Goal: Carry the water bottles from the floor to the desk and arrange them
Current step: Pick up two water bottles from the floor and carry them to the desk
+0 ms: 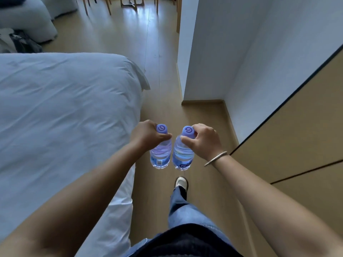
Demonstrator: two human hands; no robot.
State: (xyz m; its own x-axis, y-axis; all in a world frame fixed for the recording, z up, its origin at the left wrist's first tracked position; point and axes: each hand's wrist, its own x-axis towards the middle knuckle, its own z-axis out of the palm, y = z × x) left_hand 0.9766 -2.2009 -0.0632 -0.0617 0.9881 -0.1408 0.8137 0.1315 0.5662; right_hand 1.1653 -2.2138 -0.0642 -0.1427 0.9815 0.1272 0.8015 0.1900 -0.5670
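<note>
I hold two clear water bottles with purple caps upright in front of me, above the wooden floor. My left hand (pixel 146 135) grips the neck of the left water bottle (pixel 160 156). My right hand (pixel 203 140), with a silver bangle on the wrist, grips the neck of the right water bottle (pixel 182 156). The two bottles hang side by side, almost touching. No desk top is in view.
A bed with white bedding (pixel 65 112) fills the left. A white wall corner (pixel 200 58) and wooden cabinet fronts (pixel 297 138) stand on the right. A narrow strip of wooden floor (pixel 163 71) runs ahead toward wooden chair and table legs (pixel 130 4). My foot (pixel 181 182) is below the bottles.
</note>
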